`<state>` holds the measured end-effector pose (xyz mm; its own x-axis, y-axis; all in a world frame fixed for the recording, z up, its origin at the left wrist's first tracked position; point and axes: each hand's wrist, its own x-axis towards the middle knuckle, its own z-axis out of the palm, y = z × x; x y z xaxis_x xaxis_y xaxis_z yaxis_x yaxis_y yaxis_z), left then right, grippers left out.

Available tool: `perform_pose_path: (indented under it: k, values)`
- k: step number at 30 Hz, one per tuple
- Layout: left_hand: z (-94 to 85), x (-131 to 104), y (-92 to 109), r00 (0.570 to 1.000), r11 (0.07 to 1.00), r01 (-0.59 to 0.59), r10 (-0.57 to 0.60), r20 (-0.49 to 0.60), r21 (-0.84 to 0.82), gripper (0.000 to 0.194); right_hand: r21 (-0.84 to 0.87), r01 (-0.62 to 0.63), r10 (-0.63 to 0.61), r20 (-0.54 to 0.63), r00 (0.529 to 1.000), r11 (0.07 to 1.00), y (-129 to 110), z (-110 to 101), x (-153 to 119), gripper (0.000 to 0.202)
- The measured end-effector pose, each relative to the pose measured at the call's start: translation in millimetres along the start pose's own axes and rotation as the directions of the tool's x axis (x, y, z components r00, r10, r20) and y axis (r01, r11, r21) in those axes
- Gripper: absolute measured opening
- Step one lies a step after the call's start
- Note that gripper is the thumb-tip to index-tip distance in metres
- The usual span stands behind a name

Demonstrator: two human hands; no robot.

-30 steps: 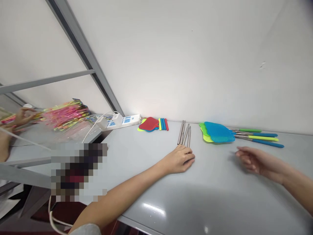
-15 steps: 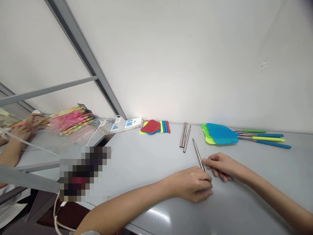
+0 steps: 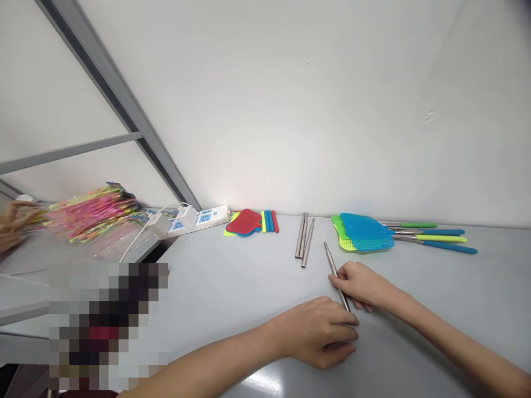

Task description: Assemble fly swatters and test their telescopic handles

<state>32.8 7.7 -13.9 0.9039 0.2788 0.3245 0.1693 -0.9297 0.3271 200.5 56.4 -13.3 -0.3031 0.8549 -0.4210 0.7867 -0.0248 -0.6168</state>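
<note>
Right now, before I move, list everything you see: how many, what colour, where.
Table: one, grey, under the hands
Wall: one, white, behind
Frame: one, grey, left
Pink-and-yellow bundle: one, on the left-hand table
Power strip: one, white with blue sockets, back left
Plugs: two, white, in the strip
Loose swatter heads: at least three, red, blue, yellow, by the strip
Short handles: four, yellow, blue, blue, red, beside those
Loose tubes: three, silver, back middle
Held tube: one, silver, in both hands
Swatters: four handles, green, blue, yellow, blue, back right
Pixelated patch: one, mixed, lower left
Co-worker's hands: count unclear, far left
Left hand: one, tube's near end
Right hand: one, further up it
</note>
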Motion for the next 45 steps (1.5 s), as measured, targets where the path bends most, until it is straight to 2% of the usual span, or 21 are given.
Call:
perform_pose_path:
  k: [4,6,8,10,12,16,17,19,23,30,39,45]
  values:
    - [-0.5,-1,0,0.998,1.000,0.004,-0.002,-0.069,0.031,0.028,0.059,0.003,-0.006,0.056,0.998,0.998,-1,-4,5,0.032]
    - [-4.3,-3,-3,0.986,0.998,0.013,-0.003,-0.167,0.056,0.030,0.124,-0.004,-0.010,0.108,0.994,0.992,1,-7,7,0.031]
    - [-10.7,-6,-11,0.957,0.996,0.044,-0.019,-0.290,0.079,0.032,0.209,-0.030,-0.005,0.163,0.987,0.977,3,-10,9,0.030]
    - [-18.9,-11,-23,0.912,0.982,0.148,-0.090,-0.401,0.117,0.034,0.279,-0.080,0.021,0.206,0.978,0.957,4,-12,11,0.028]
    - [-27.4,-17,-40,0.854,0.940,0.313,-0.216,-0.473,0.137,0.032,0.312,-0.122,0.051,0.227,0.973,0.942,6,-14,13,0.028]
    - [-39.4,-27,-73,0.693,0.741,0.650,-0.486,-0.533,0.170,0.027,0.332,-0.131,0.056,0.225,0.973,0.934,6,-14,13,0.026]
    - [-40.8,-29,-79,0.660,0.689,0.701,-0.528,-0.534,0.184,0.027,0.337,-0.129,0.054,0.221,0.974,0.933,6,-14,13,0.026]
    - [-41.7,-32,-87,0.623,0.614,0.757,-0.576,-0.528,0.224,0.029,0.347,-0.117,0.045,0.211,0.977,0.931,7,-14,12,0.026]
    - [-38.7,-34,-95,0.611,0.529,0.790,-0.636,-0.472,0.310,0.037,0.371,-0.100,0.028,0.196,0.980,0.923,8,-13,11,0.025]
    - [-33.4,-36,-94,0.573,0.457,0.818,-0.704,-0.420,0.349,0.043,0.420,-0.086,0.008,0.185,0.983,0.903,7,-12,12,0.024]
    - [-34.3,-31,-85,0.615,0.514,0.788,-0.653,-0.441,0.339,0.032,0.445,-0.050,-0.008,0.129,0.992,0.894,5,-12,10,0.021]
    - [-36.8,-30,-85,0.650,0.590,0.757,-0.636,-0.416,0.281,0.030,0.486,0.024,-0.052,0.045,0.998,0.873,6,-8,12,0.016]
